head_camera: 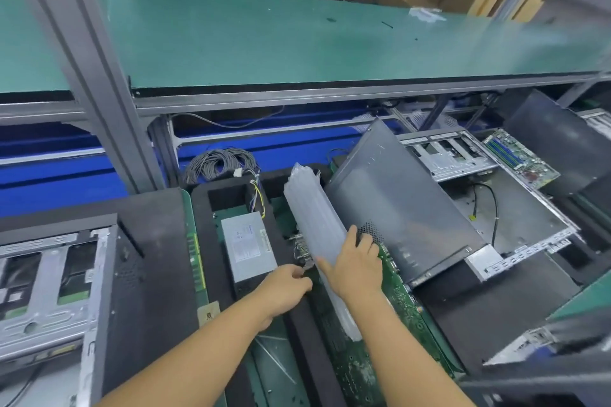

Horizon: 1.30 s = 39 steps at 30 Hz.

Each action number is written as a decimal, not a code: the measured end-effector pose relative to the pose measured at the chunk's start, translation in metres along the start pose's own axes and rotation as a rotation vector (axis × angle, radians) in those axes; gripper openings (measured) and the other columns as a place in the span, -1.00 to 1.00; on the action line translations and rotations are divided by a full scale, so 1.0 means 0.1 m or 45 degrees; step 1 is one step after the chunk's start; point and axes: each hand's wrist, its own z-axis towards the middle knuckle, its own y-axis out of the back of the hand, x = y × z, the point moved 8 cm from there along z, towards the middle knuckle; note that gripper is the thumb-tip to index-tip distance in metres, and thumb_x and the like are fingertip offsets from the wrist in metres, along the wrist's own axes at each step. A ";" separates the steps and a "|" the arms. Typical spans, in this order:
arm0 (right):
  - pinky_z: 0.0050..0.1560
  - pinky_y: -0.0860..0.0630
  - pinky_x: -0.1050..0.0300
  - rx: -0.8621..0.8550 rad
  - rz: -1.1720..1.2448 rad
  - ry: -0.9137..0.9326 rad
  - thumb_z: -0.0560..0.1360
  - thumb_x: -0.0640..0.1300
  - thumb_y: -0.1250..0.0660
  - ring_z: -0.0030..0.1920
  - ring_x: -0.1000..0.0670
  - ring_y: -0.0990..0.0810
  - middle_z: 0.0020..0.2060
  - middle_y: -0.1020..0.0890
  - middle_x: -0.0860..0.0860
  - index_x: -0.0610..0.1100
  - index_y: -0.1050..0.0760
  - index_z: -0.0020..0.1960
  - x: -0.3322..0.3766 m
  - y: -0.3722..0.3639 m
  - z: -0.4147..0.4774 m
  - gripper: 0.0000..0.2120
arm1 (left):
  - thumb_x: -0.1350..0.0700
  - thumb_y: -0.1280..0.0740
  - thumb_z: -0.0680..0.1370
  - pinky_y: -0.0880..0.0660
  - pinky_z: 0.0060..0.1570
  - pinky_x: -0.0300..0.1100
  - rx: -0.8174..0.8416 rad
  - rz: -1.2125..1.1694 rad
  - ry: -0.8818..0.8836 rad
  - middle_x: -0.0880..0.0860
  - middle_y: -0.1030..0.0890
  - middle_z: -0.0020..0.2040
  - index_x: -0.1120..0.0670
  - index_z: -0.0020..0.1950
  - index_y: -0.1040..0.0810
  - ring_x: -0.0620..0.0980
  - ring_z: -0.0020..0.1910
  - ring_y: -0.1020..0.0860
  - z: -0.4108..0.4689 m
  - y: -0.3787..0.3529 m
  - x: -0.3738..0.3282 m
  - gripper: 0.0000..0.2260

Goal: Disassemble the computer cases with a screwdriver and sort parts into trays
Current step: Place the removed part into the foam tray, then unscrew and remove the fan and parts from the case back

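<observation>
Risk: left hand [287, 287] pinching metal bracket [302, 258]; right hand [355, 263] fingers spread on plastic sleeve [314, 218]; sleeve may slip, bracket scraping motherboard [396, 291]

head-worn view, looking forward and down, close over workbench [330, 43]

Matt grey metal case panel [403, 208], cloudy translucent plastic bag stack [317, 225], matt black foam tray [211, 235], smooth green shelf mat [297, 36].
</observation>
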 end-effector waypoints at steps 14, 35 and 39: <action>0.28 -0.40 -0.09 0.178 -0.003 -0.014 0.53 0.23 -0.32 0.37 -0.25 -0.33 0.41 -0.28 -0.22 -0.15 -0.04 0.56 0.14 -0.06 -0.22 -0.19 | 0.07 -0.26 0.57 -0.53 -0.08 -0.29 -0.256 -0.212 -0.206 -0.21 -0.56 0.09 -0.11 0.33 -0.45 -0.12 -0.03 -0.61 -1.26 0.84 0.17 -0.67; -0.12 -0.59 0.03 0.131 0.828 0.850 0.58 -0.19 -0.22 -0.24 -0.06 -0.61 -0.24 -0.68 0.01 0.04 -0.59 0.02 3.05 0.58 -3.27 -0.79 | 0.19 -0.24 0.55 -0.48 -0.37 -0.31 -0.580 0.372 -0.171 -0.11 -0.67 -0.14 -0.07 -0.11 -0.54 -0.16 -0.32 -0.59 -3.22 2.69 2.38 -0.83; 0.11 -0.56 0.02 0.554 -0.095 0.852 0.61 -0.16 -0.23 0.14 -0.17 -0.60 0.22 -0.62 -0.14 -0.17 -0.54 0.29 3.34 -0.25 -3.42 -0.71 | 0.17 -0.19 0.56 -0.45 -0.07 -0.19 -0.555 0.868 0.057 0.02 -0.64 0.10 0.03 0.05 -0.60 0.01 0.02 -0.58 -3.36 2.94 2.86 -0.79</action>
